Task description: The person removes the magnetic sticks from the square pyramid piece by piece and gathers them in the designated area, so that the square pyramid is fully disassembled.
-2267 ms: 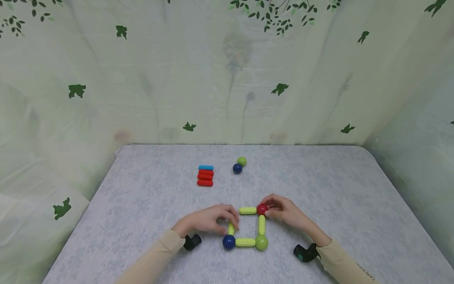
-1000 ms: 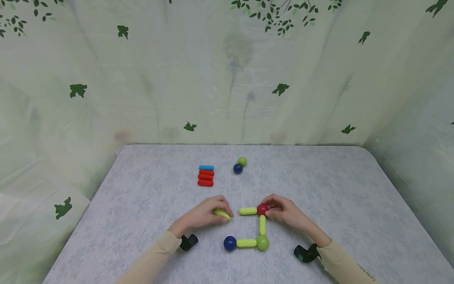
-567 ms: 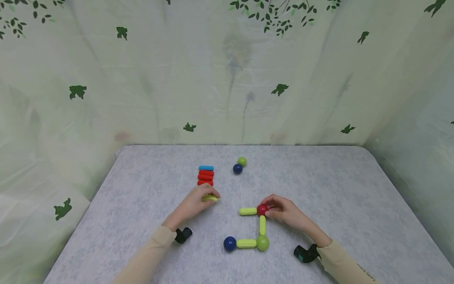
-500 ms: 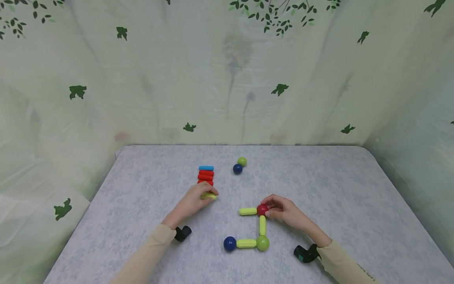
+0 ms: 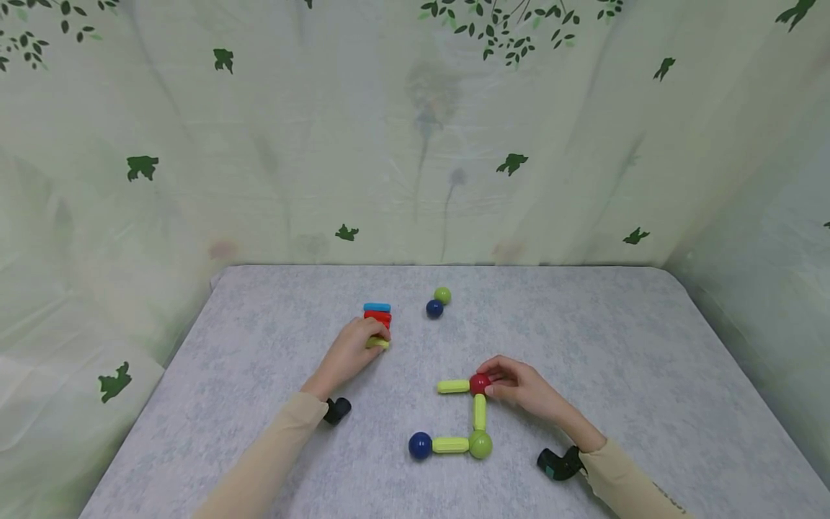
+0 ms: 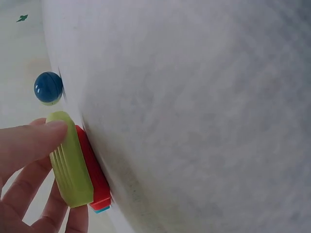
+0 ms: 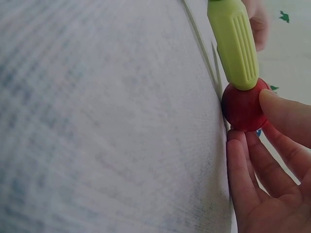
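Observation:
My left hand pinches a yellow-green ribbed rod between thumb and fingers. It is right at the near end of a row of red rods, hiding part of them. My right hand holds a red ball at the far right corner of a joined shape. From that ball one yellow-green rod points left, and another rod leads down to a green ball. A third rod links the green ball to a dark blue ball. The shape's left side stands open.
A light blue rod lies at the far end of the red row. To its right a loose dark blue ball and a green ball sit together. Behind the grey table hangs a leaf-print curtain.
My left hand has taken the left-side rod off the dark blue ball and carried it up and left to the red rods. My right hand stays on the red ball.

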`<state>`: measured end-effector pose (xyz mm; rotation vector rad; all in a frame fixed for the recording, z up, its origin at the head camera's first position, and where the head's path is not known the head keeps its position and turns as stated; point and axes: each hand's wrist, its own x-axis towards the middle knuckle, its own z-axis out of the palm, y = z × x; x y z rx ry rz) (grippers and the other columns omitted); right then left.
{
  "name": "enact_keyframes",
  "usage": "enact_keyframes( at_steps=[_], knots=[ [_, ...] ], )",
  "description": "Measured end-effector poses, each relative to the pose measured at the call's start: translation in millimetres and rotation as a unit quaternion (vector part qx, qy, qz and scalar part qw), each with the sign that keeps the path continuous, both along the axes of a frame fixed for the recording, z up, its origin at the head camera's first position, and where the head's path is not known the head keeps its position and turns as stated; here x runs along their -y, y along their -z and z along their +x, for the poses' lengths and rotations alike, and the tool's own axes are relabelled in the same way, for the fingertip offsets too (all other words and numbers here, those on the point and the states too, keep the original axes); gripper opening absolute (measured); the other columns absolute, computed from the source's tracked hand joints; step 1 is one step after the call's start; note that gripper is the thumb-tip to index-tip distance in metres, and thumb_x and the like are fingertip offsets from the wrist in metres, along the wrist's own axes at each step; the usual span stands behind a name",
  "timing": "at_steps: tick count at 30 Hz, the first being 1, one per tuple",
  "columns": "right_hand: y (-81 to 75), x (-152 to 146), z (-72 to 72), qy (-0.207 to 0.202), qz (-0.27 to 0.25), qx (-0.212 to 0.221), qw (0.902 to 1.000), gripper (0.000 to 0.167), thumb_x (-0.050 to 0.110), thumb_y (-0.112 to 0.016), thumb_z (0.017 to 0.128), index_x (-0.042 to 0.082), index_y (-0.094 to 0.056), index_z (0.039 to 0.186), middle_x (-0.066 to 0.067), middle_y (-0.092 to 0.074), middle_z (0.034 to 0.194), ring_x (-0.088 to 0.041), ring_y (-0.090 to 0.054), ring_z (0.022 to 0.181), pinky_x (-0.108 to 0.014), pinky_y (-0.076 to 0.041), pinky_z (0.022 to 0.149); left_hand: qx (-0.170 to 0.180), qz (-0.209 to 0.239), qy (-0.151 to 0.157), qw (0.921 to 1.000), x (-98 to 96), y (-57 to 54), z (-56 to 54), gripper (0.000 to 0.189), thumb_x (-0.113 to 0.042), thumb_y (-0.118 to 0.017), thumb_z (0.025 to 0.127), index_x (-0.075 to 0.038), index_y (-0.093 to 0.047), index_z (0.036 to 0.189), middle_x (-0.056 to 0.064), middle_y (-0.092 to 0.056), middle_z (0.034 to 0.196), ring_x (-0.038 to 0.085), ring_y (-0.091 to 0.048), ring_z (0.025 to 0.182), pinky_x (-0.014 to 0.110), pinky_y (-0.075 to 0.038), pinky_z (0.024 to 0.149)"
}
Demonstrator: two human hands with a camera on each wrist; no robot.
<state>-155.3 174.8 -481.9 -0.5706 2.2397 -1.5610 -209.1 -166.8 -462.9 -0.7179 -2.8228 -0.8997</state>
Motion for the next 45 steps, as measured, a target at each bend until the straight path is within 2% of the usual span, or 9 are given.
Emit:
enact_keyframes(
  at_steps=[9, 15, 18, 21, 25, 30, 34, 39, 45],
  knots=[
    [-1.2, 0.3, 1.2, 0.002, -0.001, 0.005, 1.0000, 0.030, 0.012, -0.065, 0.092, 0.003, -0.058, 0.119, -0.009, -0.061, 0.112, -0.025, -0.056, 0.105, -0.026, -0.048, 0.085, -0.009, -0.009, 0.002, 0.9999, -0.7, -0.7, -5.4, 0.019, 0.007, -0.073, 0.078, -0.010, -0.067, 0.085, -0.001, -0.062, 0.092, 0.021, -0.050, 0.087, 0.036, -0.044, 0.080],
    [-1.1, 0.1, 1.0, 0.001, -0.006, 0.003, 1.0000, 0.029, 0.011, -0.064, 0.092, 0.003, -0.058, 0.119, -0.009, -0.061, 0.111, -0.025, -0.057, 0.104, -0.026, -0.049, 0.084, -0.015, 0.008, 0.009, 0.9998, -1.6, -2.0, -3.9, 0.017, 0.004, -0.074, 0.079, -0.008, -0.067, 0.087, 0.001, -0.061, 0.094, 0.023, -0.049, 0.088, 0.037, -0.044, 0.080],
    [-1.2, 0.4, 1.0, 0.002, -0.001, 0.002, 1.0000, 0.029, 0.012, -0.065, 0.092, 0.003, -0.059, 0.118, -0.009, -0.061, 0.110, -0.025, -0.057, 0.103, -0.026, -0.049, 0.084, -0.002, 0.027, 0.030, 0.9992, -4.6, -3.6, -2.3, 0.017, 0.005, -0.072, 0.080, -0.006, -0.067, 0.092, 0.002, -0.060, 0.097, 0.024, -0.052, 0.092, 0.039, -0.045, 0.083],
    [-1.6, 0.6, 1.1, 0.003, 0.002, 0.000, 1.0000, 0.028, 0.012, -0.065, 0.091, 0.003, -0.059, 0.118, -0.009, -0.061, 0.110, -0.025, -0.057, 0.103, -0.026, -0.048, 0.085, 0.035, 0.053, 0.062, 0.9961, -10.6, -6.3, 0.6, 0.020, 0.006, -0.069, 0.082, -0.004, -0.065, 0.098, 0.005, -0.062, 0.099, 0.025, -0.056, 0.095, 0.039, -0.048, 0.085],
    [-1.4, 0.6, 1.3, 0.004, 0.004, -0.003, 1.0000, 0.028, 0.011, -0.065, 0.091, 0.004, -0.059, 0.117, -0.008, -0.061, 0.110, -0.025, -0.057, 0.102, -0.026, -0.048, 0.084, 0.095, 0.079, 0.103, 0.9870, -23.2, -9.2, 8.4, 0.020, 0.004, -0.067, 0.085, -0.003, -0.064, 0.103, 0.009, -0.064, 0.102, 0.024, -0.059, 0.096, 0.037, -0.050, 0.085],
    [-1.2, 0.5, 0.9, 0.004, 0.004, -0.002, 1.0000, 0.027, 0.010, -0.065, 0.091, 0.004, -0.059, 0.116, -0.009, -0.061, 0.109, -0.025, -0.057, 0.101, -0.026, -0.049, 0.083, 0.147, 0.069, 0.160, 0.9737, -42.0, -10.1, 18.5, 0.022, 0.000, -0.067, 0.087, -0.002, -0.063, 0.109, 0.008, -0.064, 0.105, 0.020, -0.059, 0.097, 0.033, -0.050, 0.086],
    [-1.3, 0.5, 0.6, 0.003, 0.003, -0.001, 1.0000, 0.027, 0.010, -0.065, 0.091, 0.003, -0.059, 0.116, -0.009, -0.061, 0.109, -0.025, -0.057, 0.101, -0.026, -0.048, 0.084, 0.165, 0.054, 0.197, 0.9650, -57.2, -7.7, 22.1, 0.024, -0.003, -0.067, 0.087, -0.004, -0.064, 0.111, 0.004, -0.065, 0.107, 0.016, -0.059, 0.098, 0.028, -0.050, 0.086],
    [-1.2, 0.0, 0.5, 0.002, 0.002, 0.000, 1.0000, 0.027, 0.010, -0.064, 0.092, 0.003, -0.059, 0.117, -0.010, -0.061, 0.109, -0.026, -0.057, 0.102, -0.026, -0.048, 0.084, 0.188, 0.049, 0.219, 0.9561, -72.9, -3.0, 23.8, 0.026, -0.003, -0.069, 0.086, -0.007, -0.064, 0.112, -0.001, -0.064, 0.107, 0.008, -0.059, 0.096, 0.022, -0.049, 0.085],
    [-1.4, 0.0, 1.0, 0.001, -0.005, 0.001, 1.0000, 0.027, 0.009, -0.064, 0.092, 0.003, -0.058, 0.117, -0.010, -0.061, 0.110, -0.026, -0.057, 0.102, -0.026, -0.048, 0.084, 0.174, 0.027, 0.232, 0.9565, -84.9, 0.3, 24.8, 0.027, -0.003, -0.069, 0.087, -0.011, -0.065, 0.112, -0.006, -0.064, 0.105, 0.003, -0.057, 0.092, 0.019, -0.048, 0.080]
  ],
)
